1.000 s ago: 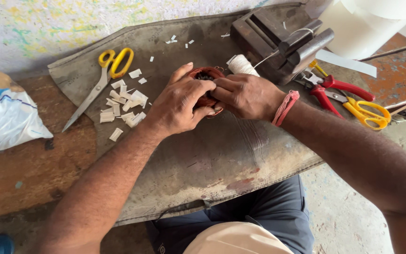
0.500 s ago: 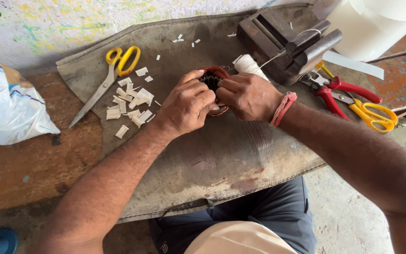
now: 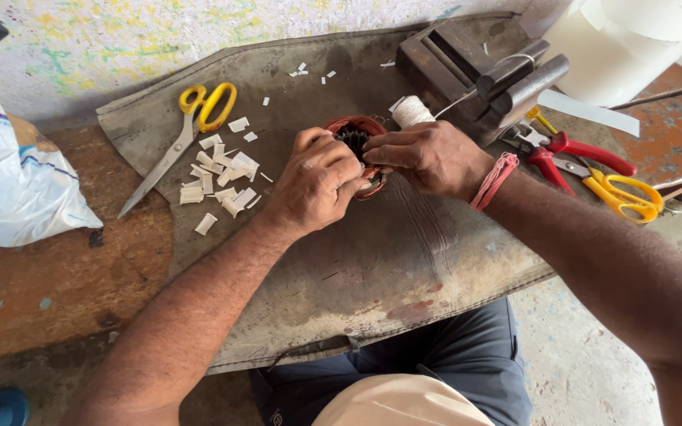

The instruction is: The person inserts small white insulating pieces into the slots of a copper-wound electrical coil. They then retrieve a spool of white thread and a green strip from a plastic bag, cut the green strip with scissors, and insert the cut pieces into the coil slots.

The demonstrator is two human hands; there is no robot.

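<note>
While you sit with your knees under the bench edge, your two hands meet over the middle of the grey mat (image 3: 404, 260), which hangs over the worn wooden bench (image 3: 65, 292). Your left hand (image 3: 317, 185) is curled, fingers pressed together around the near side of a small round motor winding (image 3: 357, 138) with reddish copper coils and a dark toothed core. Your right hand (image 3: 428, 158), with a red thread band (image 3: 492, 180) on the wrist, closes on the same winding from three o'clock, its fingertips pinched at the rim; what they pinch is too small to tell. The winding sits between both hands, resting on the mat just beyond your knuckles.

At nine o'clock from your left hand lies a scatter of small white paper slips (image 3: 219, 177), and just past them, at ten o'clock, yellow-handled scissors (image 3: 187, 130) lie with blades pointing toward you. Farther left, off the mat, a white plastic bag (image 3: 9, 181) rests on the bench.

At one o'clock from the winding, touching distance from your right fingers, stands a spool of white thread (image 3: 412, 110). Behind it sits a dark metal block with two steel bars (image 3: 483, 67). At three o'clock, red-handled pliers (image 3: 574, 150) and a second yellow-handled pair of scissors (image 3: 621, 193) lie close together. Farthest, at two o'clock, stands a large white roll (image 3: 633, 43).
</note>
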